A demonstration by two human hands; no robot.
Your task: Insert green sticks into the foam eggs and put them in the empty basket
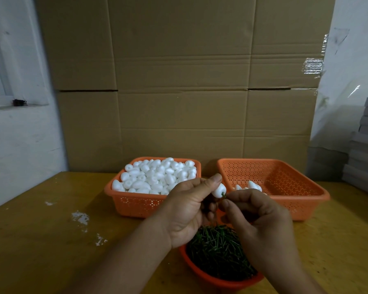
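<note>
head view: left hand [187,211] holds foam egg [218,190] tilted, green stick [223,195] end toward right hand [257,217].

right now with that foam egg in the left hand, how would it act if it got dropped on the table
The foam egg is probably very light, since the left hand holds it with fingertips only. Its rounded shape suggests it would roll on the flat table. The green stick the right hand pinches might stop that.

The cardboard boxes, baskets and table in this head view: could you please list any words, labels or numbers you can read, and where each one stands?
None can be read: the cardboard boxes, the orange baskets, the foam eggs and the wooden table show no print. The white marks on the table are smears, not text.
</note>
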